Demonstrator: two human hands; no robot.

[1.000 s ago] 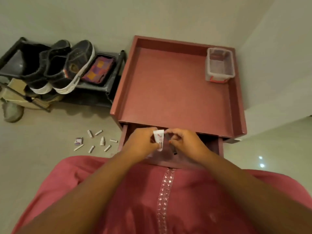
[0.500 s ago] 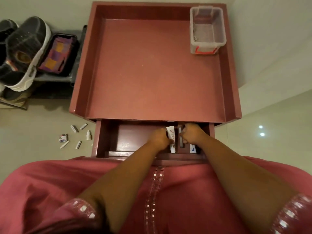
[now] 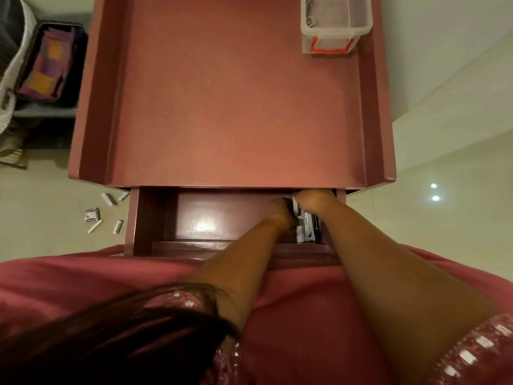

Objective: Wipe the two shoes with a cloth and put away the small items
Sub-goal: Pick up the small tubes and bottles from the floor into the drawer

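Observation:
Both my hands reach into the open drawer [image 3: 155, 218] of the maroon cabinet. My left hand [image 3: 279, 213] and my right hand [image 3: 313, 200] meet at the drawer's back right, with a white tube [image 3: 296, 208] pinched between them. Beneath them lie more tubes and a dark pen [image 3: 308, 232] along the drawer's right side. Several small white items [image 3: 95, 216] lie scattered on the floor to the left of the cabinet. A dark shoe with a white sole [image 3: 11, 59] shows at the left edge on a rack, cut off by the frame.
A clear plastic box with red clips [image 3: 334, 23] stands at the back right of the cabinet top [image 3: 236, 107]. A dark tray with a purple and orange cloth [image 3: 47, 65] sits on the rack. My hair hangs into the lower left of the view.
The view has moved in over the cabinet. Both hands have gone from the drawer's front to its back right, taking the white tube down with them.

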